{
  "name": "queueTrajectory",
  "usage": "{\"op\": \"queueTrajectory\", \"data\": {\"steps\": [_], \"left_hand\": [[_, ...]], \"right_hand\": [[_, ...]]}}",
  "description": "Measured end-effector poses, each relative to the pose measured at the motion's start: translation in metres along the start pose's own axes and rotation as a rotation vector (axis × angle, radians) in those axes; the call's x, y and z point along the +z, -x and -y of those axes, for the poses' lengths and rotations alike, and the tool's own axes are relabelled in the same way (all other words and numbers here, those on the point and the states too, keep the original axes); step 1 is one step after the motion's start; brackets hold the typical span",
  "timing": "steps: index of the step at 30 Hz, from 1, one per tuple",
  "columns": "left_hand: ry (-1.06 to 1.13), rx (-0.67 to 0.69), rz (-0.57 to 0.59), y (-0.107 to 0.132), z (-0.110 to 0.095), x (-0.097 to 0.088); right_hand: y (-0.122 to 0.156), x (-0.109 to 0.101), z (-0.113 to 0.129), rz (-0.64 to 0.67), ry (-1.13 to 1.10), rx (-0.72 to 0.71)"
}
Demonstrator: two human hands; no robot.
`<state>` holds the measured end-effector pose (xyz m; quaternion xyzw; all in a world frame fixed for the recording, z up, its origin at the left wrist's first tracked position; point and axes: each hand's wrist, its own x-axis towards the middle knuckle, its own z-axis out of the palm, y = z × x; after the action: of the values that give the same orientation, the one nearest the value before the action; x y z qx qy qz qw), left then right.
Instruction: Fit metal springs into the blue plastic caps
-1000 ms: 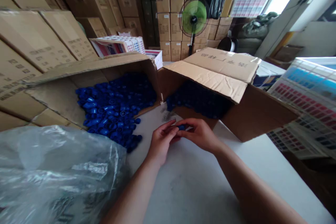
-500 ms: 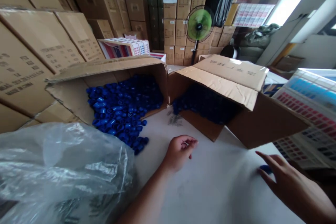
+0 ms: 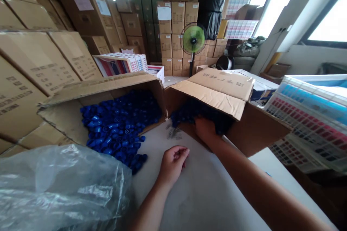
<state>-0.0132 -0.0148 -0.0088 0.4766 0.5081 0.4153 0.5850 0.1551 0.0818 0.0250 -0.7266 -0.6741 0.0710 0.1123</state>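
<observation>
My left hand (image 3: 175, 160) rests over the white table (image 3: 189, 191) with its fingers curled together; whatever they may hold is hidden. My right hand (image 3: 204, 127) reaches into the right-hand cardboard box (image 3: 173, 97), among dark blue plastic caps (image 3: 184, 110). Its fingers disappear in the shade and the pile. The left-hand cardboard box (image 3: 62, 112) lies on its side, and blue plastic caps (image 3: 108, 130) spill from it onto the table. A few small metal pieces (image 3: 173, 132), too blurred to name, lie before the boxes.
A clear plastic bag (image 3: 65, 184) covers the table's near left. Stacked plastic baskets (image 3: 306, 115) stand on the right. Large cartons (image 3: 48, 61) rise on the left, and a green fan (image 3: 193, 39) stands behind the boxes. A blue bit (image 3: 268, 174) shows beside my right forearm.
My right hand has moved from the table's right side, near a blue piece, forward and left into the right-hand box. My left hand stays curled over the table. The view has tilted up.
</observation>
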Motion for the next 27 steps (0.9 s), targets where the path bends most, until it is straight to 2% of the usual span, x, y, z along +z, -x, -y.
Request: {"op": "queueTrajectory", "data": {"steps": [2, 5, 6, 8, 10, 12, 15, 17, 19, 22, 25, 27], "left_hand": [[0.150, -0.005, -0.079, -0.003, 0.000, 0.001], [0.397, 0.012, -0.162, -0.006, 0.000, 0.004], [0.426, 0.027, -0.167, -0.006, 0.001, 0.004], [0.356, 0.083, -0.194, -0.007, 0.002, 0.002], [0.173, 0.162, -0.248, -0.007, 0.004, -0.001], [0.047, 0.224, -0.319, -0.008, 0.007, -0.006], [0.180, 0.228, -0.457, -0.012, 0.008, -0.012], [0.313, 0.210, -0.524, -0.014, 0.008, -0.014], [0.358, 0.192, -0.539, -0.014, 0.006, -0.014], [0.377, 0.166, -0.507, -0.013, 0.003, -0.013], [0.378, 0.147, -0.457, -0.012, 0.002, -0.013], [0.366, 0.149, -0.466, -0.012, 0.002, -0.013]], "right_hand": [[0.017, 0.003, 0.002, 0.022, -0.201, -0.012], [0.054, 0.013, 0.012, 0.255, -0.816, -0.013], [0.065, 0.018, 0.017, 0.337, -0.991, -0.002], [0.082, 0.026, 0.025, 0.399, -1.131, 0.015], [0.090, 0.032, 0.030, 0.323, -1.056, -0.011], [0.091, 0.032, 0.029, 0.213, -0.855, -0.090], [0.086, 0.026, 0.023, 0.131, -0.509, -0.178], [0.081, 0.023, 0.020, 0.154, -0.305, -0.181], [0.074, 0.021, 0.022, 0.173, -0.163, -0.163], [0.064, 0.023, 0.030, 0.186, -0.115, -0.142], [0.057, 0.026, 0.037, 0.207, -0.176, -0.139], [0.055, 0.028, 0.035, 0.205, -0.295, -0.121]]}}
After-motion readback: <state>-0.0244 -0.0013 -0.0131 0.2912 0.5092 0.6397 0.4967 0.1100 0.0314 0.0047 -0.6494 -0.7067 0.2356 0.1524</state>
